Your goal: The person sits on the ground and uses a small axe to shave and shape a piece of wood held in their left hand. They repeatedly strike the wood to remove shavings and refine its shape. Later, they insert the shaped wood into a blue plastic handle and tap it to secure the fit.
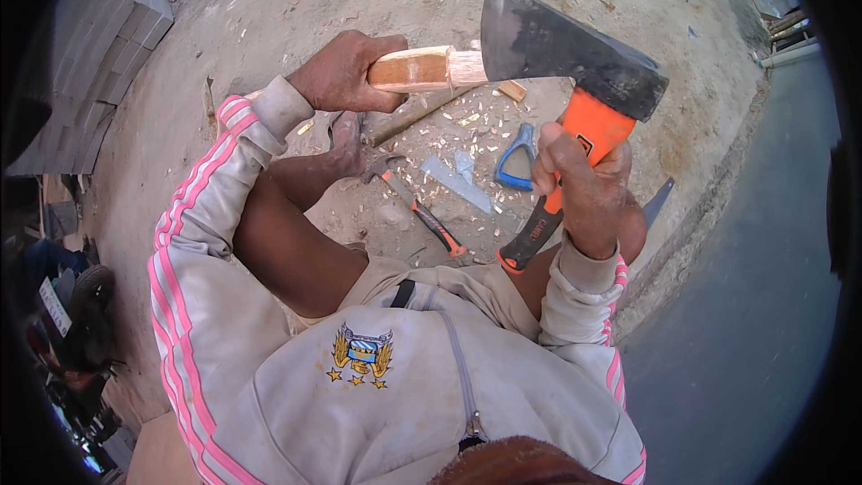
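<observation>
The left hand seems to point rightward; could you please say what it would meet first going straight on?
Probably the axe head: the left hand points toward it along the wood it grips. Their images meet, but depth leaves contact unclear.

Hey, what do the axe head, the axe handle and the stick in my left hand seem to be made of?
Axe head: probably steel, dark and scuffed with a dull sheen. Axe handle: likely moulded plastic or fibreglass, judging by its smooth orange and black surface; its core is hidden. Stick: wood, apparently unfinished, with pale, rough-cut faces.
</observation>
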Tool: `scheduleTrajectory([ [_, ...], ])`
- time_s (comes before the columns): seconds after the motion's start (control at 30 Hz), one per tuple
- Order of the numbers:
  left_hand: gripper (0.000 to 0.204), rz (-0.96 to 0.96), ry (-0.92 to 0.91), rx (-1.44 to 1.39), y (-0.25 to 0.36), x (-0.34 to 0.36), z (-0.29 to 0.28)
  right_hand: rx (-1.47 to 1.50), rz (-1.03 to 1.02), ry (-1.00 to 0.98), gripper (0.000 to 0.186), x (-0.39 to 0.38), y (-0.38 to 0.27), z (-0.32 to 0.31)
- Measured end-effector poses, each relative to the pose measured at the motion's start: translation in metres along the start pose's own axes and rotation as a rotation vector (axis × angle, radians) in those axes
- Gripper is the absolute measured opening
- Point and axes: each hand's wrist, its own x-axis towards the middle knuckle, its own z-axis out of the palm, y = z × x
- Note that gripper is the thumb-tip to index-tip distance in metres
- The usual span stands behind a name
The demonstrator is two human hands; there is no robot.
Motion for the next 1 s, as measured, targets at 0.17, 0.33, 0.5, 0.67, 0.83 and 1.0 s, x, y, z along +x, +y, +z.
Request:
scheduleTrajectory([
  [0.17, 0.029, -0.054, -0.010, 0.024, -0.001, 0.004, -0.001, -0.047, 0.011, -0.014, 0.011, 0.006, 0.003, -0.004],
  [0.33, 0.029, -0.028, 0.037, 0.036, 0.000, 0.002, 0.000, 0.019, 0.009, 0.010, 0.014, 0.003, 0.001, -0.007],
  [0.5, 0.030, -0.008, 0.044, 0.047, -0.002, 0.004, 0.003, -0.039, 0.035, -0.025, 0.008, 0.008, 0.012, -0.006],
  [0.67, 0.030, -0.026, 0.046, 0.071, -0.001, 0.001, 0.002, 0.020, -0.074, 0.002, 0.012, 0.003, -0.003, -0.009],
  [0.83, 0.031, -0.022, 0.037, 0.068, -0.002, 0.004, 0.003, -0.123, 0.083, -0.046, 0.006, 0.009, 0.006, 0.002],
  [1.0, 0.032, -0.029, 0.049, 0.121, -0.003, 0.004, 0.003, 0.014, -0.060, 0.023, 0.015, 0.007, -0.005, -0.011],
])
